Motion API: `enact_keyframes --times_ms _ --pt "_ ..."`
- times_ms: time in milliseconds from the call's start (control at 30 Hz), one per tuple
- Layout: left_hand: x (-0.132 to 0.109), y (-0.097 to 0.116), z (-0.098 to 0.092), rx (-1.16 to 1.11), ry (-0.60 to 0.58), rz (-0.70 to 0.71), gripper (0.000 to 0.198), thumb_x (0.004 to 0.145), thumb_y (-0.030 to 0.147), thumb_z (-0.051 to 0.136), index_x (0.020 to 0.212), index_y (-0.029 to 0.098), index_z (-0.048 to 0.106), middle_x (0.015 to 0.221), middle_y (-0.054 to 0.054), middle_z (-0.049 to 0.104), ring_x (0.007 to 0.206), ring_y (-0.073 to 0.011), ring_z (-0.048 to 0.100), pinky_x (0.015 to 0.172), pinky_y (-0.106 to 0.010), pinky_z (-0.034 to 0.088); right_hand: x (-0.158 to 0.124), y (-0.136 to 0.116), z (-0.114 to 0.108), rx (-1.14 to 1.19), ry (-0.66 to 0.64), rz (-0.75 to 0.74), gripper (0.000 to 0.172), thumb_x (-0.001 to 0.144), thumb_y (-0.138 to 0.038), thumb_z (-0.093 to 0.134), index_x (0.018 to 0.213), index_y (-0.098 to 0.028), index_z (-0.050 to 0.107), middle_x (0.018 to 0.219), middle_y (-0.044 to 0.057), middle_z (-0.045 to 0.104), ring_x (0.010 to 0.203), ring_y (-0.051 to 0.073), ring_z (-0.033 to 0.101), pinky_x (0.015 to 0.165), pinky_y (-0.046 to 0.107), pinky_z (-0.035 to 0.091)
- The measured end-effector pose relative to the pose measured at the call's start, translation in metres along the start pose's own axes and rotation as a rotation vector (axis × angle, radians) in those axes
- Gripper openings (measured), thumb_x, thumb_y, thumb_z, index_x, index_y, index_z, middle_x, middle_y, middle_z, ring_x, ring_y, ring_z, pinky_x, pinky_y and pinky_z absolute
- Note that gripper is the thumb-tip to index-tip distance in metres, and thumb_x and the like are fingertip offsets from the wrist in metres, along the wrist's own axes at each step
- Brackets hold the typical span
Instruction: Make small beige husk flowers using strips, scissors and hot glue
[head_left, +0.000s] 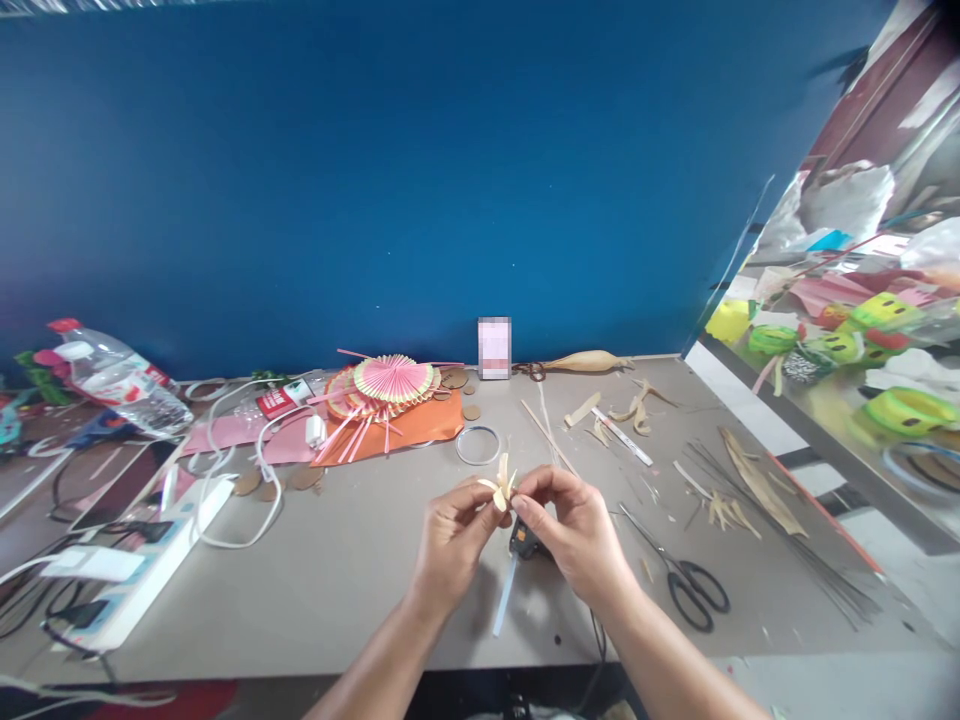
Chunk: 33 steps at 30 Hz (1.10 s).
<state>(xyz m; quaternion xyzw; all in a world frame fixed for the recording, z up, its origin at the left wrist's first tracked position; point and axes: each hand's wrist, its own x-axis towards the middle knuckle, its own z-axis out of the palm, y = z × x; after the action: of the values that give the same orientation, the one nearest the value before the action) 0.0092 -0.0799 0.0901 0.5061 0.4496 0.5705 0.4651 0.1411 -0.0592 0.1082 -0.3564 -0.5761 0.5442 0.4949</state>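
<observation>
A small cream-coloured flower (500,490), apparently of dried husk with several pointed petals, is held up over the near middle of the table. My left hand (451,540) pinches its left side between thumb and finger. At its right edge, the thumb and forefinger of my right hand (576,530) close on the flower too. Just below my hands lies a black hot glue gun (523,540), partly hidden, with a translucent glue stick (504,600) sticking out of it. Black-handled scissors (697,592) rest to the right of my right forearm.
Dried husk pieces (761,480) and thin dark wires (795,545) lie at right. Pink paper fans (396,385) sit on an orange sheet (431,420) at the back. A white power strip (161,570) with cables and a plastic bottle (124,375) occupy the left. A blue wall (450,180) closes the back.
</observation>
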Motion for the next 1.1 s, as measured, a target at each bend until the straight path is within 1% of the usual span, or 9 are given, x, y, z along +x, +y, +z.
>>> enact_keyframes --times_ms 100,200,400,533,633,800,933,1033,1100 --pt "0.000 0.004 0.001 0.023 -0.026 0.013 0.020 0.075 0.026 0.058 0.061 0.014 0.063 0.062 -0.002 0.051 0.062 -0.0130 0.048 0.060 -0.024 0.040 0.001 0.003 0.000 0.069 -0.006 0.028 0.012 0.073 -0.024 0.061 0.068 -0.016 0.054 0.060 -0.001 0.059 0.055 0.011 0.055 0.055 0.024 0.043" --pt "0.001 0.007 0.001 0.015 -0.034 0.025 0.021 0.075 0.027 0.058 0.059 0.014 0.062 0.061 -0.002 0.049 0.062 -0.0131 0.048 0.059 -0.024 0.040 0.001 0.004 -0.001 0.085 -0.028 0.029 0.013 0.073 -0.026 0.061 0.068 -0.016 0.054 0.060 -0.001 0.058 0.056 0.011 0.055 0.055 0.024 0.043" --pt "0.001 0.009 0.002 0.069 -0.049 0.062 0.019 0.077 0.024 0.057 0.061 0.013 0.061 0.062 -0.001 0.050 0.061 -0.0116 0.048 0.058 -0.022 0.040 -0.002 -0.001 -0.001 -0.052 0.032 -0.005 0.014 0.072 -0.026 0.061 0.066 -0.016 0.054 0.058 -0.001 0.056 0.055 0.011 0.050 0.056 0.025 0.041" --pt "-0.003 0.010 0.003 0.197 -0.019 0.185 0.013 0.077 0.019 0.056 0.067 0.014 0.062 0.065 -0.001 0.053 0.059 -0.0102 0.049 0.054 -0.020 0.040 -0.006 0.006 0.000 -0.124 0.085 -0.099 0.010 0.074 -0.023 0.058 0.068 -0.017 0.054 0.063 0.000 0.055 0.062 0.013 0.051 0.060 0.027 0.040" --pt "-0.006 0.011 0.003 0.294 -0.008 0.307 0.009 0.077 0.012 0.055 0.073 0.016 0.062 0.068 -0.001 0.057 0.060 -0.0098 0.052 0.055 -0.019 0.042 -0.010 0.013 0.001 -0.119 0.112 -0.158 0.008 0.076 -0.022 0.057 0.071 -0.019 0.053 0.068 0.000 0.054 0.067 0.014 0.051 0.063 0.027 0.040" --pt "-0.008 0.011 0.002 0.420 -0.041 0.481 0.019 0.076 0.003 0.053 0.081 0.018 0.063 0.074 -0.002 0.060 0.064 -0.0096 0.056 0.059 -0.019 0.044 -0.015 0.018 0.002 -0.059 0.123 -0.220 0.007 0.078 -0.023 0.056 0.073 -0.020 0.053 0.070 0.001 0.053 0.068 0.015 0.050 0.064 0.029 0.039" --pt "-0.008 0.010 -0.002 0.448 -0.088 0.580 0.025 0.074 0.001 0.053 0.089 0.019 0.061 0.079 -0.004 0.061 0.067 -0.0105 0.057 0.060 -0.020 0.046 -0.016 0.019 0.000 0.036 0.094 -0.199 0.010 0.077 -0.027 0.058 0.074 -0.019 0.053 0.071 0.001 0.052 0.070 0.015 0.048 0.065 0.029 0.039" --pt "-0.007 0.012 -0.004 0.492 -0.135 0.627 0.024 0.074 0.001 0.053 0.090 0.018 0.060 0.079 -0.005 0.061 0.070 -0.0120 0.057 0.063 -0.022 0.047 -0.015 0.022 -0.001 0.083 0.069 -0.160 0.015 0.075 -0.031 0.060 0.071 -0.019 0.052 0.068 0.000 0.049 0.067 0.014 0.046 0.064 0.029 0.037" --pt "-0.006 0.013 -0.004 0.525 -0.133 0.668 0.023 0.075 0.002 0.052 0.090 0.017 0.060 0.078 -0.005 0.061 0.071 -0.0132 0.057 0.064 -0.024 0.048 -0.015 0.023 -0.002 0.065 0.067 -0.149 0.017 0.075 -0.032 0.060 0.067 -0.019 0.052 0.065 -0.001 0.047 0.064 0.013 0.044 0.064 0.028 0.036"
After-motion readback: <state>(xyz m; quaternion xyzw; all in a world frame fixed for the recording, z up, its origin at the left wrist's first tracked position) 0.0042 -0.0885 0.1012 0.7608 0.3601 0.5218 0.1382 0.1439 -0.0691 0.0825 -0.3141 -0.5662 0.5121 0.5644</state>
